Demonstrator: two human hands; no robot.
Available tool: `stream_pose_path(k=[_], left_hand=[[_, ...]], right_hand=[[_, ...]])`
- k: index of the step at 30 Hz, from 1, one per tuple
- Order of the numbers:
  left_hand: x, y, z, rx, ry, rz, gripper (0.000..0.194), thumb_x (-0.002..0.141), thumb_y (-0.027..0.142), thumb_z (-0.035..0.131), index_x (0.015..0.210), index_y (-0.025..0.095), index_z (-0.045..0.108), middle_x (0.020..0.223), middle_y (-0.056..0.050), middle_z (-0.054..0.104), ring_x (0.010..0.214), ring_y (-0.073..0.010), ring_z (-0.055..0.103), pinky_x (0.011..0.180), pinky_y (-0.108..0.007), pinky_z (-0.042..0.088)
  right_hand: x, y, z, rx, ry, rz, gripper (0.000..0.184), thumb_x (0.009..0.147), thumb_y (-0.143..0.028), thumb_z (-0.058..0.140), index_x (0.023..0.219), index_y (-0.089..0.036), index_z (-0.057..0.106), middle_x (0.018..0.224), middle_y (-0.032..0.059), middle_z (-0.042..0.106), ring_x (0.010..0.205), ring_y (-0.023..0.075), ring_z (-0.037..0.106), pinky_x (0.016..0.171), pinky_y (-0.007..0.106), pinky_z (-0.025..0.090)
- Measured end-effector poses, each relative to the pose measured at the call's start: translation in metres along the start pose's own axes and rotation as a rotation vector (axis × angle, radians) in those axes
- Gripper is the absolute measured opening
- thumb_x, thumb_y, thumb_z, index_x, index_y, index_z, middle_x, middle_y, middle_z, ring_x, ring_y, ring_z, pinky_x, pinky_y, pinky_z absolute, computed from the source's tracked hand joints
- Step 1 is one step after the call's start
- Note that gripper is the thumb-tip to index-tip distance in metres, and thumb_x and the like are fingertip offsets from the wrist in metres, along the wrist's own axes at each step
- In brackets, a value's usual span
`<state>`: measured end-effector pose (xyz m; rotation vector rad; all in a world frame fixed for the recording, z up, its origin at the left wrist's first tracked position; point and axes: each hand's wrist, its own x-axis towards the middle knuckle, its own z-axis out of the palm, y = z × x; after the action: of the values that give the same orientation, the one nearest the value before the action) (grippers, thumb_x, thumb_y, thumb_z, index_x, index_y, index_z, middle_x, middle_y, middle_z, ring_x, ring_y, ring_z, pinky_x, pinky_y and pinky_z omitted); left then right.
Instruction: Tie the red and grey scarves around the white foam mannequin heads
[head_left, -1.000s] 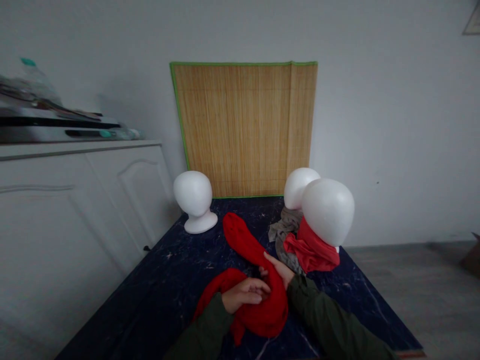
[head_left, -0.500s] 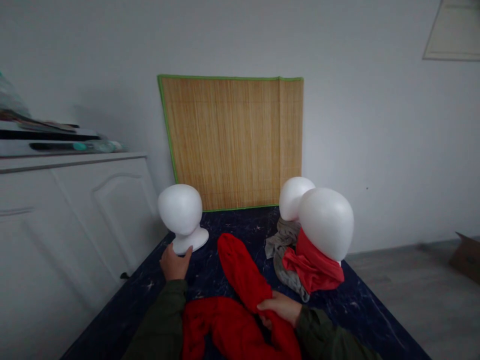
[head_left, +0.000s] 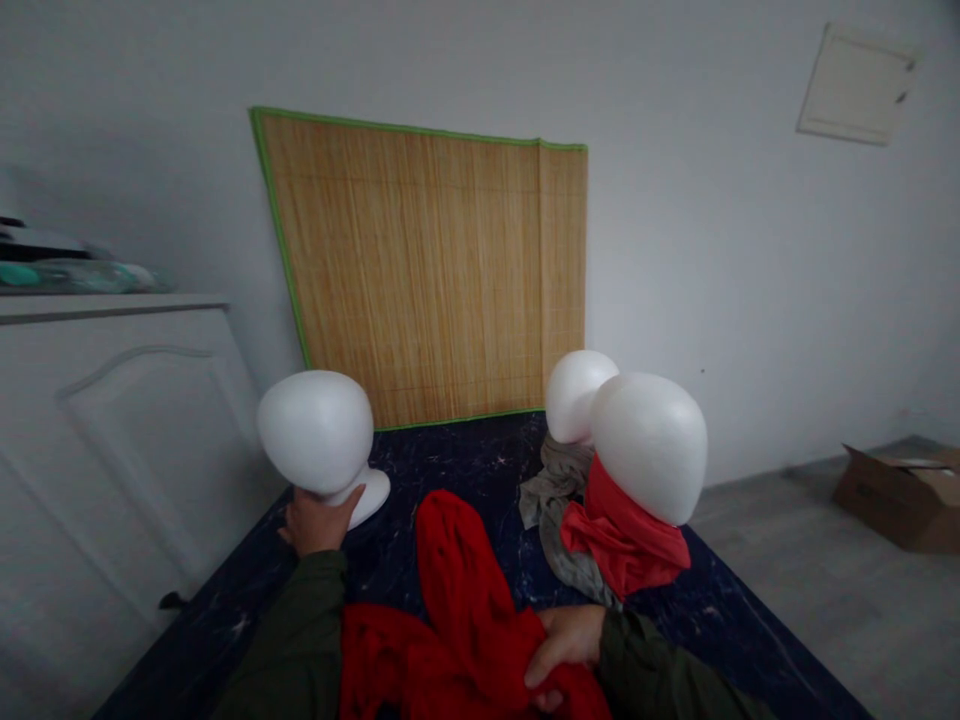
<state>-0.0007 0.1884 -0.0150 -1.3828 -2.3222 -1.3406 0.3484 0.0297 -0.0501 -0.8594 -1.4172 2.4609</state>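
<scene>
At left of table (head_left: 469, 460), left hand (head_left: 319, 525) grips white head (head_left: 315, 430) by neck; probably light, dentable, best held there. At table's near middle, scarf (head_left: 454, 570) lies gripped by right hand (head_left: 568, 636); likely soft, limp, best taken bunched.

No lettering, brand or number can be read; the dark marking on the cardboard box (head_left: 889, 500) is too blurred.

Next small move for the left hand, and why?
Probably draw the left white head nearer: the left hand is at its neck, and it stands farther back on the table than most of the red scarf, which the right hand holds.
</scene>
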Motion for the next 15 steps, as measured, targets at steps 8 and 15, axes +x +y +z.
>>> stream_pose_path(k=[8, 15], left_hand=[[0.008, 0.001, -0.001, -0.042, -0.043, -0.068, 0.090, 0.049, 0.065, 0.060, 0.114, 0.005, 0.044, 0.109, -0.022, 0.056, 0.100, -0.0391, 0.053, 0.080, -0.047, 0.044], [-0.026, 0.018, -0.019, -0.164, 0.070, -0.091, 0.088, 0.045, 0.057, 0.067, 0.114, 0.006, 0.045, 0.112, -0.020, 0.056, 0.103, -0.0366, 0.053, 0.083, -0.044, 0.045]], right_hand=[[0.011, 0.008, -0.013, 0.001, -0.002, 0.072, 0.036, 0.038, -0.026, 0.077, 0.064, -0.008, 0.059, 0.053, -0.0011, 0.060, 0.043, 0.0073, 0.052, 0.048, 0.018, 0.042], [0.003, -0.005, -0.006, -0.032, -0.011, -0.010, 0.034, 0.042, -0.033, 0.076, 0.058, -0.010, 0.056, 0.048, -0.0028, 0.057, 0.041, 0.0073, 0.050, 0.042, 0.017, 0.039]])
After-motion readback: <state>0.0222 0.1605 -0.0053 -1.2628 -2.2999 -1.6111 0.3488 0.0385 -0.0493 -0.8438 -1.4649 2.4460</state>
